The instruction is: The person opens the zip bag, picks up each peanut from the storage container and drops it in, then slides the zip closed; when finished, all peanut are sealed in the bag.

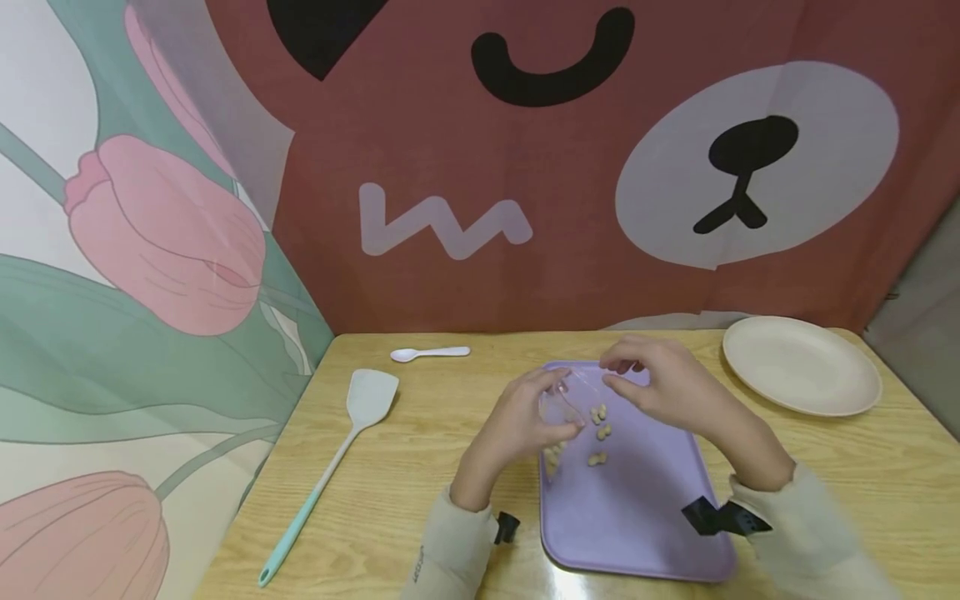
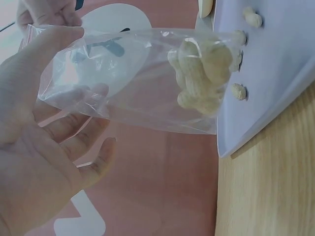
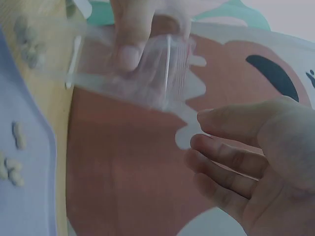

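Observation:
My left hand [image 1: 517,417] grips a clear zip bag [image 2: 140,93] near its top, with the thumb on one side and fingers on the other. Several peanuts in their shells [image 2: 202,73] lie gathered at the bottom of the bag, which hangs over the left edge of a purple tray [image 1: 630,517]. On the tray lie several loose peanuts [image 1: 597,459]. My right hand [image 1: 667,387] hovers over the tray's far part, beside the bag's mouth. Its fingers [image 3: 231,152] are loosely bent with nothing between them, apart from the bag.
A beige oval plate [image 1: 802,365] stands at the back right of the wooden table [image 1: 420,500]. To the left lies a spatula [image 1: 330,467] with a pale head and a green handle. A small white spoon [image 1: 431,353] lies near the back edge, before a printed cloth [image 1: 562,283].

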`<state>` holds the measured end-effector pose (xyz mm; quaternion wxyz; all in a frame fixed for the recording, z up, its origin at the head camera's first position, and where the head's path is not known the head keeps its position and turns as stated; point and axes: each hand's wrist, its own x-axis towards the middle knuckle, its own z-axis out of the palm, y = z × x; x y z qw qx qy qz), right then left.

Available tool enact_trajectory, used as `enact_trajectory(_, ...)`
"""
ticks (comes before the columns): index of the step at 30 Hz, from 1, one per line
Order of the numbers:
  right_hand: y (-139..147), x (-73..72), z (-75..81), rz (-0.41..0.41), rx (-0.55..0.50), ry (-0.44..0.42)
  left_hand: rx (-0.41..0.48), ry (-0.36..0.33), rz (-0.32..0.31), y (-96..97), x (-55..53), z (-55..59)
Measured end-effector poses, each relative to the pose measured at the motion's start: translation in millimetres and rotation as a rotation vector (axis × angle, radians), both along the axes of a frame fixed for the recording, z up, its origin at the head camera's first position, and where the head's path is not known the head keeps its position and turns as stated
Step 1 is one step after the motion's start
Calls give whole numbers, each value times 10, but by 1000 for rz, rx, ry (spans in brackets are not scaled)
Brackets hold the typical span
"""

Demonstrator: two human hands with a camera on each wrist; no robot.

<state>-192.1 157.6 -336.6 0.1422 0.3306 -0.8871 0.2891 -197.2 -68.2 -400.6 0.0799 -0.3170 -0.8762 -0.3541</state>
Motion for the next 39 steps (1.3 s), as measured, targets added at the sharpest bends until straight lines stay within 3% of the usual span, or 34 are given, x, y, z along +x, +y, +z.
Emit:
enact_trajectory(3, 64, -28, -69, -16, 2, 14, 0, -6, 8, -11, -2, 3)
enact_trajectory(8, 108, -72, -341, -36, 33, -4, 33, -21, 25, -34, 0, 15)
enact_trajectory(16, 60, -63, -735, 25, 74, -89, 51, -3, 22, -51, -4, 3)
enact_trajectory(26, -53, -6, -977, 65, 96, -182, 39, -17, 15, -47, 4, 5)
enact_trajectory(39, -139, 14, -1238, 121, 203, -180, 28, -13, 41, -53, 5, 5)
